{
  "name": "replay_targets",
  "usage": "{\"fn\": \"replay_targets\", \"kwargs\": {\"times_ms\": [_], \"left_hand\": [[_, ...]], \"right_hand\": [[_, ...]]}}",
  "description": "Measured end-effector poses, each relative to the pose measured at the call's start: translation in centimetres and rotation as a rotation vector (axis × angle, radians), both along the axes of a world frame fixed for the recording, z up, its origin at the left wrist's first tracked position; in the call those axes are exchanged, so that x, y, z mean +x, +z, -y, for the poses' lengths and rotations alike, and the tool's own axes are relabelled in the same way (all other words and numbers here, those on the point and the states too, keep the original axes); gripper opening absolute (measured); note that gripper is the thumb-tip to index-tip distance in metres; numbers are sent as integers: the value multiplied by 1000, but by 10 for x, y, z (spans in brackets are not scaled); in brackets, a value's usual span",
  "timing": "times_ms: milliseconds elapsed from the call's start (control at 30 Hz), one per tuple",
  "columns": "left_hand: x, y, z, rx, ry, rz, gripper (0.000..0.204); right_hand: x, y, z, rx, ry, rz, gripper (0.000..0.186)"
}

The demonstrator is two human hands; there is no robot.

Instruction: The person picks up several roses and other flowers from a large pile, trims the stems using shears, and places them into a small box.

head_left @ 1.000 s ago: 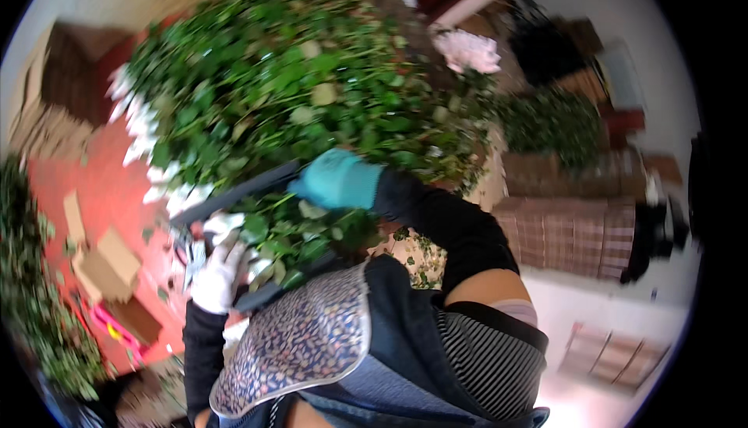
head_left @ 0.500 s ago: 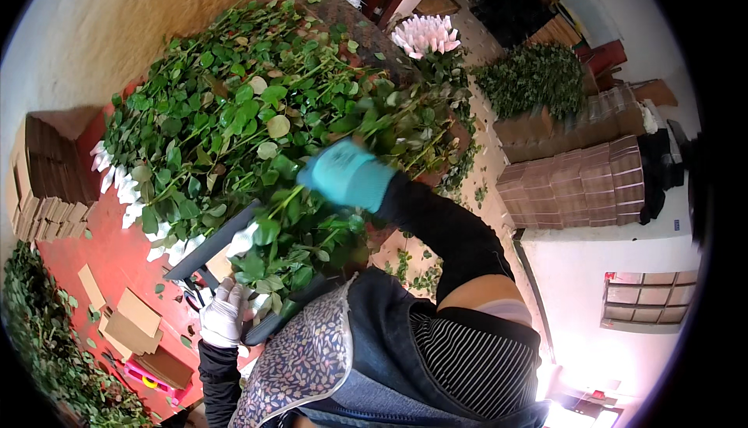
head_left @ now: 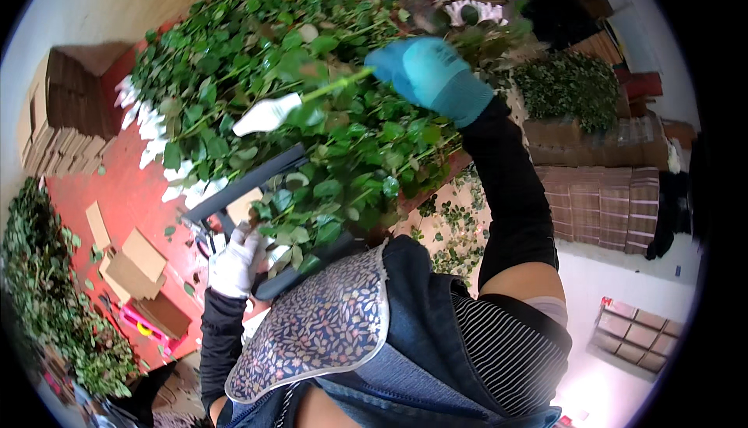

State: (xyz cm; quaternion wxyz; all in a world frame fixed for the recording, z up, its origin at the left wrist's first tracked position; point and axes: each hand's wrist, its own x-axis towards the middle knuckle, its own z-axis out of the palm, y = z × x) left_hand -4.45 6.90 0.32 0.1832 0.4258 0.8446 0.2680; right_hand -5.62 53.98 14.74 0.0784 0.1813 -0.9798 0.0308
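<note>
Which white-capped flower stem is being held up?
The stem in the blue-gloved right hand, its cap pointing left above the leaves. The row of white caps along the pile's left edge is in no hand.

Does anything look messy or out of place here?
Yes, mildly: loose leaves litter the pale floor, and cardboard pieces lie at odd angles on the red tabletop, unlike the stacked cardboard nearby.
</note>
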Motion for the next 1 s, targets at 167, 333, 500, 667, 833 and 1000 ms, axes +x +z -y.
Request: {"fn": "replay_targets", "kwargs": {"times_ms": [167,333,500,667,833,1000], "left_hand": [[0,19,-10,11,77,5,57],[-2,21,-9,20,83,69,61],[-5,24,-12,25,77,54,72],[-4,17,-8,10,172,103,84],[-7,5,1,50,107,32,82],[-8,4,-2,51,53,32,79]], "right_hand": [[23,-69,36,-172,-52,536,27],[37,-100,32,15,-40,596,51],[28,-90,25,-12,-63,674,52],[23,-11,36,-74,11,640,46],[-2,-27,29,-155,-22,889,46],[-14,-85,22,-141,-12,997,51]]}}
